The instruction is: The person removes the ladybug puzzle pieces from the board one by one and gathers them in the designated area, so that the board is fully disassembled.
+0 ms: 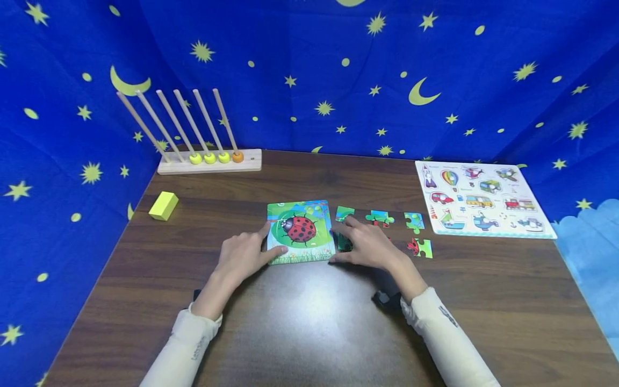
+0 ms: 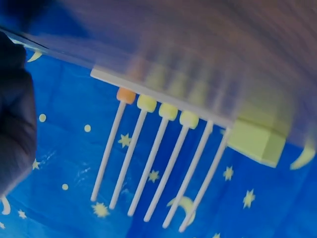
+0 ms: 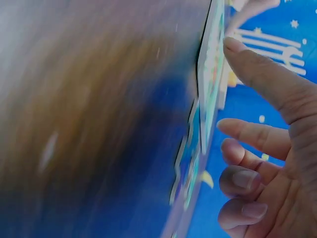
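Note:
A square ladybug puzzle board [image 1: 300, 230] lies on the table between both hands. My left hand [image 1: 246, 251] is at its left side, with the thumb reaching over the lower left part and the index finger along the left edge. At the right edge, my right hand [image 1: 369, 244] has its thumb near the lower corner and its fingertips higher up. The right wrist view shows that hand's fingers [image 3: 255, 136] loosely bent beside the board's edge [image 3: 210, 74]. Partly covered by the right hand is a dark green puzzle piece [image 1: 344, 244].
Loose puzzle pieces [image 1: 379, 216] lie right of the board, one red and green [image 1: 419, 248]. Farther right is a vehicle peg board [image 1: 479, 201]. A wooden rod stand [image 1: 210, 164] with yellow and orange beads stands back left, near a yellow block [image 1: 164, 206].

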`<state>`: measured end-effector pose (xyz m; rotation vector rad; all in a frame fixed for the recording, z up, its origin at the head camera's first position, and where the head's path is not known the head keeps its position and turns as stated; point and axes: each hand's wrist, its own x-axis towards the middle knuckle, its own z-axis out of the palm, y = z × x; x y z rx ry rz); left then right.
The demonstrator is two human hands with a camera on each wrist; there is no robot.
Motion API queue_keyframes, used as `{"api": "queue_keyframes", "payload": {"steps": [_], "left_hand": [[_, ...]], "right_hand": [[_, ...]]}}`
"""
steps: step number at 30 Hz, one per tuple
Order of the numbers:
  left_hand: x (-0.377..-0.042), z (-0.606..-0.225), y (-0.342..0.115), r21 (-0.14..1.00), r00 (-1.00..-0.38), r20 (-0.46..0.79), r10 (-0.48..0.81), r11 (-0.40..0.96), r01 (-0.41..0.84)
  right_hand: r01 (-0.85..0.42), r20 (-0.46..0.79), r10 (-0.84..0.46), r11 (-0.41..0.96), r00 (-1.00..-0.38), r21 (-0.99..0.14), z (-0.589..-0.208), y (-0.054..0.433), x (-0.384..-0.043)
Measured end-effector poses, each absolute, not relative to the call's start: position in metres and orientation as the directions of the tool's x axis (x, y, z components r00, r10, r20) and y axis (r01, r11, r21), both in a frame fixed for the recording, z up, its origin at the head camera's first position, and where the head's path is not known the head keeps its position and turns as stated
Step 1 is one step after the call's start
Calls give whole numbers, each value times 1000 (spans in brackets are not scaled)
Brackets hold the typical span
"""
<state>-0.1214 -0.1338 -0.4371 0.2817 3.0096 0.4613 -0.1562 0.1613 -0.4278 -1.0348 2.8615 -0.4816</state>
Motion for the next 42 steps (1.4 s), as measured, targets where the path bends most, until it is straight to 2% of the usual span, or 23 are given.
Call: {"api": "queue_keyframes", "payload": {"steps": [4,8,12,21,26,42], "left_hand": [[-122,-432,-129,310,-980,4,199,931,190],[-116,-431,-113,297,-955,7,296,912,284],[-110,-433,-96,229,-932,2,362,907,353],[-109,-438,-86,157,-936,-10,352,925,347],[-109,-439,-87,141,-931,5,366,921,363],[-108,-441,-88,179,-928,-27,373,915,362]], "right_hand": [[-621,26,-645,722,-764,-305,-427,151,-155],[-605,-14,-642,730,-767,-318,-427,145,-156],[-614,-35,-652,729,-757,-304,-428,139,-159],[-594,-83,-638,750,-765,-292,-430,132,-161],[-578,-96,-636,747,-766,-329,-431,131,-163],[-592,-53,-655,712,-754,-378,-433,131,-165]]}}
